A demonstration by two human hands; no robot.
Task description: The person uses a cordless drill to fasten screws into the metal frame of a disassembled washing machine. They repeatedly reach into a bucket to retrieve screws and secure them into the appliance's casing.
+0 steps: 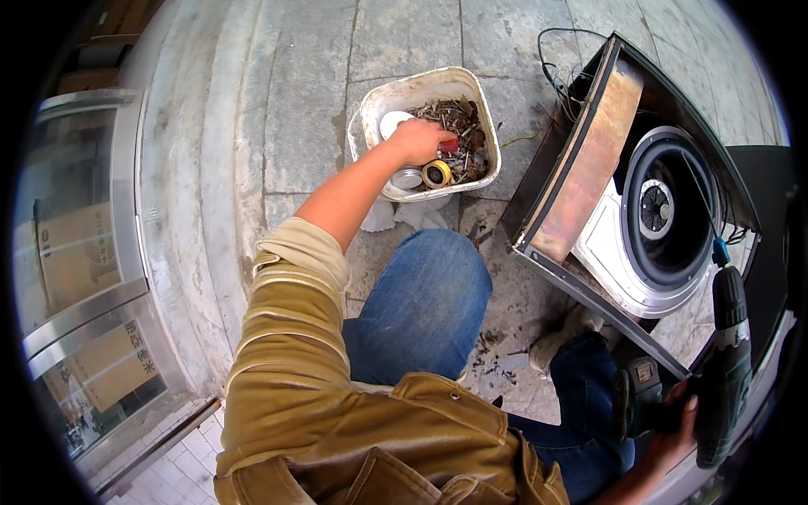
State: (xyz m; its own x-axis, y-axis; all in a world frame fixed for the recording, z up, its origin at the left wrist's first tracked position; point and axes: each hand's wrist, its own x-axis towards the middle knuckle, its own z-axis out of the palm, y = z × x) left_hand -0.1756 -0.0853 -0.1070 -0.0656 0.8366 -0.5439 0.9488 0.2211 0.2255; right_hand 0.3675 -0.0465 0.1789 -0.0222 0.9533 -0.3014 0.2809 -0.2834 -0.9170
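My left hand (pixel 417 140) reaches down into a dirty white bucket (pixel 367 120) full of loose screws and small scrap. Its fingers are bunched beside a small red object (pixel 449 146); what they pinch, if anything, is hidden. Near the wrist lie a white round lid (pixel 392 124), a roll of yellow and black tape (pixel 436 174) and a clear round container (pixel 406 178). At the lower right my right hand (pixel 678 429) is closed round the handle of a dark cordless drill (pixel 729 370). Its chuck points away from me, with a blue piece (pixel 720 252) at the tip.
An open cabinet (pixel 581 172) with a large round black speaker (pixel 669 210) tilts on the stone floor (pixel 311 50) to the right, cables (pixel 551 76) trailing from its far end. Glass doors (pixel 76 252) with cardboard boxes behind line the left. Dark debris (pixel 498 345) lies beside my knee.
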